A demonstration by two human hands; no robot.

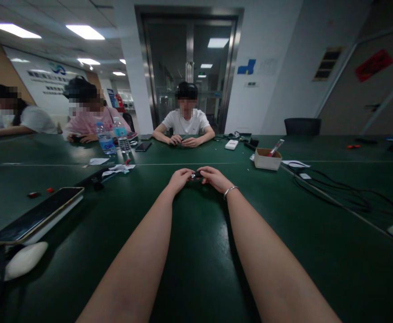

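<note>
Both my arms reach out over the green table (196,251). Between my hands is a small black object with a shiny silver part (193,176), too small to name. My left hand (180,179) pinches its silver end between thumb and fingers. The black end is gripped by my right hand (213,178), which has a silver bangle (230,192) at the wrist. Fingers cover part of the object. The hands are held close together, just above or resting on the tabletop; I cannot tell which.
Left lie a phone on a white box (38,215), a white rounded object (26,260) and paper scraps (118,169). Water bottles (121,134) stand beyond. Right are a small open box (267,159) and black cables (337,188). A person (184,121) sits opposite; two sit left.
</note>
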